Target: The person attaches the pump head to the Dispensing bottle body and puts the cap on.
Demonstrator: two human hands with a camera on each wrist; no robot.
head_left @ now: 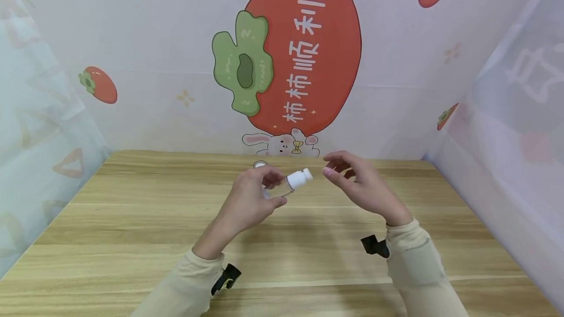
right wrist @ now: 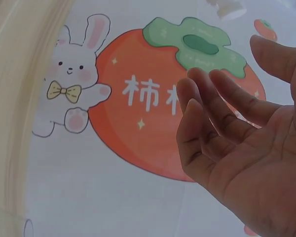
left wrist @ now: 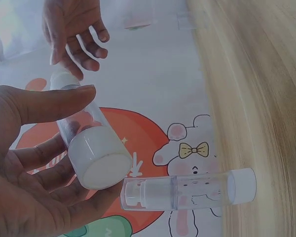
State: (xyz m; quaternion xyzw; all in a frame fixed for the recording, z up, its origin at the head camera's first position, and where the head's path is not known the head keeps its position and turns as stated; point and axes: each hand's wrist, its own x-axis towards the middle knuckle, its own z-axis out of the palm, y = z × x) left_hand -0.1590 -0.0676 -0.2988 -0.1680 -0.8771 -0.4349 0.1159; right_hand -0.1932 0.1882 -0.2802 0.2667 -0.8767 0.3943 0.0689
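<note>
My left hand [head_left: 251,197] grips a small clear pump bottle [head_left: 279,190], tilted so its white pump head [head_left: 301,178] points up and to the right. In the left wrist view, thumb and fingers wrap the clear body, and the round white base [left wrist: 101,160] faces the camera. My right hand [head_left: 361,185] hovers just right of the pump head, fingers loosely bent and holding nothing; the right wrist view shows the bare palm [right wrist: 256,158]. A second clear bottle [left wrist: 200,190] with a white base and a clear cap over its pump stands on the table, mostly hidden behind my left hand in the head view.
The wood-grain table [head_left: 154,238] meets a printed back wall [head_left: 167,126] with a large persimmon and a rabbit. Printed sheets rise at both sides. At the lower left of the right wrist view, a faint clear rim [right wrist: 28,228] shows by the table edge.
</note>
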